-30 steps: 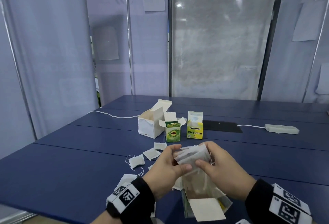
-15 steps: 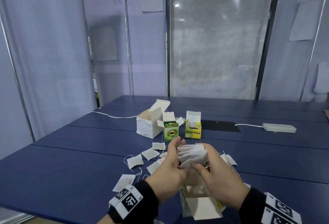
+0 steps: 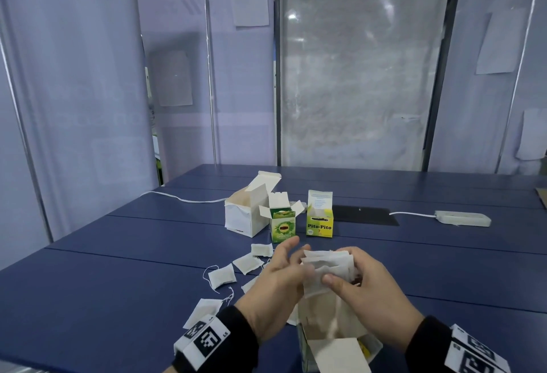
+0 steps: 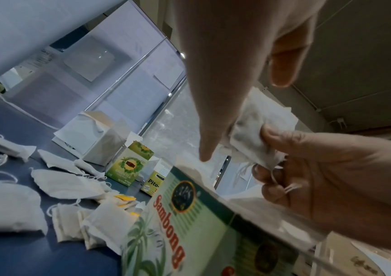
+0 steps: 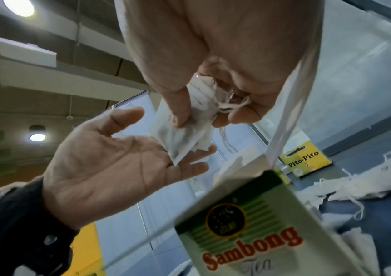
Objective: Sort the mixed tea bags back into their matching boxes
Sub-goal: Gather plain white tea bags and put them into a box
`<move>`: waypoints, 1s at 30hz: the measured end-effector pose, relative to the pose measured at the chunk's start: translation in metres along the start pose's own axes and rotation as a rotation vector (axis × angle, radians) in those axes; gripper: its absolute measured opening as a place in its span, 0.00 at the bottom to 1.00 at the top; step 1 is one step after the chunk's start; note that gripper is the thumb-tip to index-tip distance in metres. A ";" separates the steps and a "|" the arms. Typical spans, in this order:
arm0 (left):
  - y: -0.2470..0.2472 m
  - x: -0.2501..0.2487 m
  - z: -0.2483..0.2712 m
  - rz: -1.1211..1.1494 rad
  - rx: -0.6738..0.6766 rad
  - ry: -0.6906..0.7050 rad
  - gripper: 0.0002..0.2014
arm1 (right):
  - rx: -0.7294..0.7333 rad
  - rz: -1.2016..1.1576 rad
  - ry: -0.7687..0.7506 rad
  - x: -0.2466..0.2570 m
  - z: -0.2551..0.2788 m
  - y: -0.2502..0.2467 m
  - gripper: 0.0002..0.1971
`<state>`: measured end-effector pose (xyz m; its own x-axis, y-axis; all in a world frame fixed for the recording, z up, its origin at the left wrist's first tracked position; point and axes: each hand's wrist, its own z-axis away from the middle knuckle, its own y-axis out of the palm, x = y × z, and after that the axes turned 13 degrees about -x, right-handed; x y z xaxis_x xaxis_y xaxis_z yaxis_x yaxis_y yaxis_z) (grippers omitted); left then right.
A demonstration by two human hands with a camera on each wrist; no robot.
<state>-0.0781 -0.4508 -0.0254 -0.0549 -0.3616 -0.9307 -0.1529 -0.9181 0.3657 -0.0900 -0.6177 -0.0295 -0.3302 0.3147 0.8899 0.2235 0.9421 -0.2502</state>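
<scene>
My right hand (image 3: pixel 361 281) pinches a stack of white tea bags (image 3: pixel 328 263) between thumb and fingers, right above the open Sambong tea box (image 3: pixel 334 349) at the table's near edge. In the right wrist view the bags' strings bunch in the palm behind the stack (image 5: pixel 182 138). My left hand (image 3: pixel 284 269) is beside the stack with straight fingers and holds nothing; its fingertips (image 5: pixel 199 155) lie just under the lowest bag's corner. Farther back stand an open green tea box (image 3: pixel 283 224), a yellow Pito-Pito box (image 3: pixel 319 218) and an open white box (image 3: pixel 245 212).
Several loose tea bags (image 3: pixel 222 275) with strings lie on the blue table (image 3: pixel 88 284) left of my hands, more near the Sambong box (image 4: pixel 109 229). A white power strip (image 3: pixel 461 218), a black panel (image 3: pixel 364 215) and a white cable (image 3: pixel 177 198) sit at the back.
My left hand has let go of the stack and opened its fingers. The right hand alone now grips the bags, still over the Sambong box.
</scene>
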 end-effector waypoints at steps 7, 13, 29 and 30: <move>0.010 -0.005 -0.002 0.055 -0.053 -0.152 0.24 | -0.029 -0.020 -0.006 -0.006 -0.001 0.008 0.11; 0.015 -0.002 -0.010 0.098 -0.185 -0.130 0.10 | -0.042 0.168 -0.110 -0.009 0.000 0.011 0.12; 0.005 0.003 -0.002 0.010 -0.227 0.005 0.10 | -0.031 -0.236 0.276 -0.007 -0.002 0.007 0.09; 0.005 0.004 -0.002 -0.024 -0.248 0.033 0.08 | -0.017 -0.275 0.302 -0.007 -0.002 0.008 0.10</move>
<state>-0.0775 -0.4566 -0.0272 -0.0213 -0.3407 -0.9399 0.0930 -0.9367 0.3375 -0.0840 -0.6129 -0.0371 -0.0960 0.0005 0.9954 0.1804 0.9834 0.0169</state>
